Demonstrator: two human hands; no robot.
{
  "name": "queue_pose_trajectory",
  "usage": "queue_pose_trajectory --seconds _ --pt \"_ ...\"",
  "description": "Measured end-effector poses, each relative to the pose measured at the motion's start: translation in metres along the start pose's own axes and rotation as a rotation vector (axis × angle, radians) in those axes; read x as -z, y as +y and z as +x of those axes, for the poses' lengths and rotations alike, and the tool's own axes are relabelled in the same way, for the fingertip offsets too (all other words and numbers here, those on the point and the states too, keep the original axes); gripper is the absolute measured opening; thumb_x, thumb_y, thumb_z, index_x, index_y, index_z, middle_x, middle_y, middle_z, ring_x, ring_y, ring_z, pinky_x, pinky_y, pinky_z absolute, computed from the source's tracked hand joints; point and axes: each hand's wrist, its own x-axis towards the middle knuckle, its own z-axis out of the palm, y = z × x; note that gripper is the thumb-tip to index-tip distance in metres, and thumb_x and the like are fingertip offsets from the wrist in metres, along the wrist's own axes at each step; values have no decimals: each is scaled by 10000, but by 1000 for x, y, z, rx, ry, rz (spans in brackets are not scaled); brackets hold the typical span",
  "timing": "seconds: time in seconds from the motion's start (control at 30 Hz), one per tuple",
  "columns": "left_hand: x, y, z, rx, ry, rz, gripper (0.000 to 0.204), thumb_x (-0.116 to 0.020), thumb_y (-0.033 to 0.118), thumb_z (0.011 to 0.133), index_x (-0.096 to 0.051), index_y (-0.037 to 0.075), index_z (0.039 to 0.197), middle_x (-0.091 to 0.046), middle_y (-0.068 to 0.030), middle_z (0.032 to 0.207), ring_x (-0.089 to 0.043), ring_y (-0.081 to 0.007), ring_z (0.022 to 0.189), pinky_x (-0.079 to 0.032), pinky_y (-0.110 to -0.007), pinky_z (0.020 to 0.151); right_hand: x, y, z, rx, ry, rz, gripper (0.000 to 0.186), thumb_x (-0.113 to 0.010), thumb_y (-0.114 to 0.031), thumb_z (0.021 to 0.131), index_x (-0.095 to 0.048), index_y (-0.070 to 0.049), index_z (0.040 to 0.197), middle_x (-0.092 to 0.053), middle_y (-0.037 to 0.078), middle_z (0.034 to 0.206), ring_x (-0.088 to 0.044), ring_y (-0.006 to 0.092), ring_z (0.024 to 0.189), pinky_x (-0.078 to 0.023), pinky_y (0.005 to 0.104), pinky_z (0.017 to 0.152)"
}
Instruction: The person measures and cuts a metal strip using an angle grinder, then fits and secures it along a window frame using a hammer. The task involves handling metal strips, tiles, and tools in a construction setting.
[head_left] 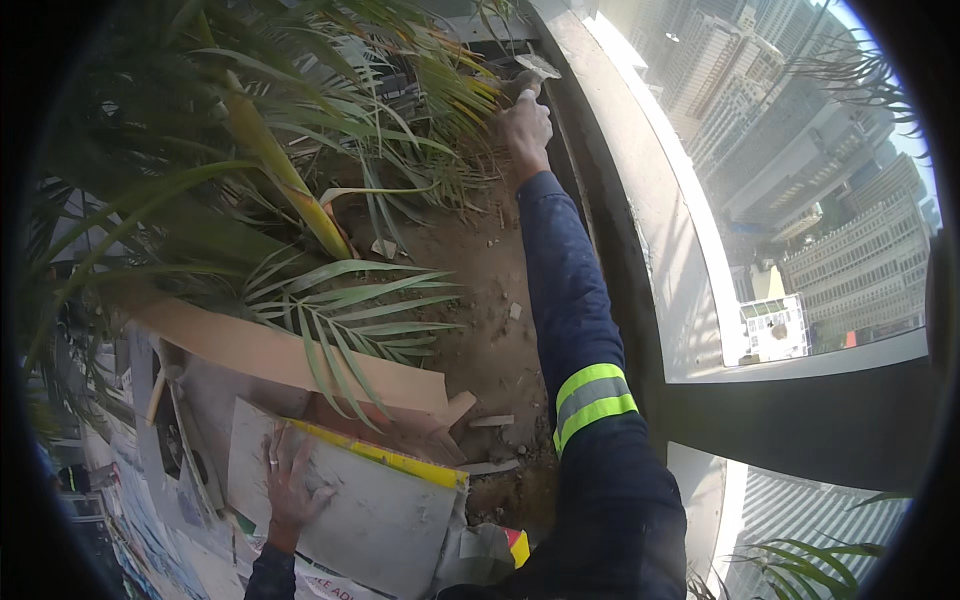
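My right hand [527, 132] reaches far ahead, its fingers closed round the handle of a trowel [540, 66] with a pale, crusted blade. The trowel is beside a narrow dark channel [590, 165] along the foot of the parapet. My left hand [287, 487] lies flat on a dusty grey board [375, 520] with a yellow edge, fingers spread and a ring on one of them. Sandy soil [490, 270] lies between the two arms, with small bits of rubble on it.
Palm fronds [340, 110] and a thick green stem [285, 180] crowd the left and far side. A brown cardboard flap [300, 350] stands beside the grey board. On the right, a pale parapet [660, 190] edges a view of tall buildings far below.
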Motion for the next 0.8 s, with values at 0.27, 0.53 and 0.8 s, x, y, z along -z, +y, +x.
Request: queue_pose_trajectory --seconds 0.27,0.53,0.8 --pt "-5 -9 1 -48 40 18 907 -598 712 897 -507 74 1535 -365 -280 1622 -293 -493 1519 -169 -656 1240 7 -20 43 25 -82 -227 374 -616 -280 990 -717 -78 1288 -695 144 1318 -635 365 1272 -586 471 945" --pt "3 2 -5 -49 37 50 858 -673 557 860 -491 68 1542 -369 -267 1624 -295 -480 1519 -191 -638 1245 42 -26 -5 -40 -187 -439 322 -596 -235 985 -777 -199 1249 -743 78 1298 -712 259 1189 -614 489 822" --pt "-7 -10 -11 -105 148 40 841 -775 444 833 -479 163 1569 -364 -191 1651 -286 -412 1547 -186 -622 1259 88 -53 -83 -225 -293 -454 317 -659 -217 977 -770 -259 1271 -735 -27 1312 -695 224 1209 -601 498 660"
